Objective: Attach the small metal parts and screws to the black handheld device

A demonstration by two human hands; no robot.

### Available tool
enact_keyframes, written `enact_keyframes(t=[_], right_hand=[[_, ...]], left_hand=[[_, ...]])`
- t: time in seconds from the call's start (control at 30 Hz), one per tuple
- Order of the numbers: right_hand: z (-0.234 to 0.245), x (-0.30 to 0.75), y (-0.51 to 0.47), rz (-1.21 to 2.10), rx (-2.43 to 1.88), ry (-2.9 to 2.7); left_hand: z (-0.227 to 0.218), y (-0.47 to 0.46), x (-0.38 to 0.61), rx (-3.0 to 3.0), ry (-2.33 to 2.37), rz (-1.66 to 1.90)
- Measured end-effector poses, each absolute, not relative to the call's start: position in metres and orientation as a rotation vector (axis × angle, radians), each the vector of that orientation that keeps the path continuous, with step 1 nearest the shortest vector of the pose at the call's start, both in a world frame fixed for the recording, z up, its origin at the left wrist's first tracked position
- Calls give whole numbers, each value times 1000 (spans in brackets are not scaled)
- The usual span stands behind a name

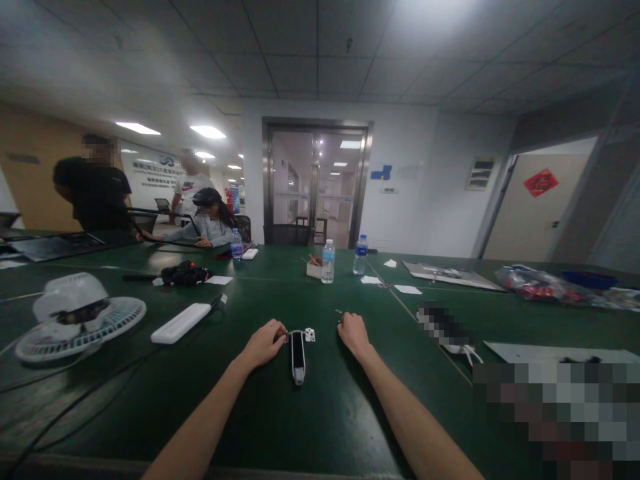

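Note:
Both my forearms reach out over a dark green table (320, 413). My left hand (266, 341) lies curled on the table, its fingertips touching the far end of a slim black and silver device (298, 353) that lies lengthwise between my hands. A small white hinged piece (310, 334) sits at that device's far end. My right hand (353, 332) rests curled on the table to the right, with a tiny metal bit (339, 312) just beyond its fingers. Whether either hand grips anything small is too fine to make out.
A white desk fan (75, 313) and a white power strip (181, 323) lie at left. Water bottles (328, 261) and a small box stand at the table's middle. Papers and bagged parts (540, 283) lie at right. Three people are at the far left end.

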State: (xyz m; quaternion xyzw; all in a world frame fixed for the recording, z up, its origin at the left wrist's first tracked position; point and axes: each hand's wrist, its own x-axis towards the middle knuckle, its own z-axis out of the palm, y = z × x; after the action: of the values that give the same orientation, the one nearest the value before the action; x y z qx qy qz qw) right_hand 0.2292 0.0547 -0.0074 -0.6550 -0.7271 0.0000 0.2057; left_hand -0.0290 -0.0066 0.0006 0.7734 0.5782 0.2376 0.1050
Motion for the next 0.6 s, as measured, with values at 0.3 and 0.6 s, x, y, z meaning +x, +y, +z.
enact_keyframes(t=[0.3, 0.6], right_hand=[[-5, 231, 57, -43, -1934, -2031], [0, 205, 34, 79, -1521, -2097]], left_hand=[[1, -1, -31, 2289, 1651, 691], [4, -9, -27, 2316, 1691, 683]])
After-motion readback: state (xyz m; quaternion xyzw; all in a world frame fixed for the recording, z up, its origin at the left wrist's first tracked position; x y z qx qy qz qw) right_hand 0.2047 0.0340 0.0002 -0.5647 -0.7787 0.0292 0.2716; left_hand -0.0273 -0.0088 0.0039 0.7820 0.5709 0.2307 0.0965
